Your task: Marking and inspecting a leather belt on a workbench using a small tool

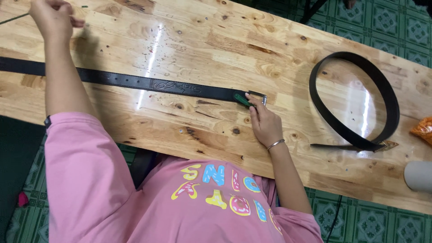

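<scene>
A long black belt lies stretched flat across the wooden table, its metal buckle at the right end. My right hand, with a thin bracelet on the wrist, rests by the buckle and holds a small green-handled tool against the belt's end. My left hand is raised at the far left corner of the table, fingers closed, pinching what looks like a thin dark thread that runs off to the left. My pink sleeve and shirt fill the bottom of the view.
A second black belt lies coiled in a loop on the right of the table. An orange bag and a pale cylinder sit at the right edge. Green patterned floor tiles surround the table.
</scene>
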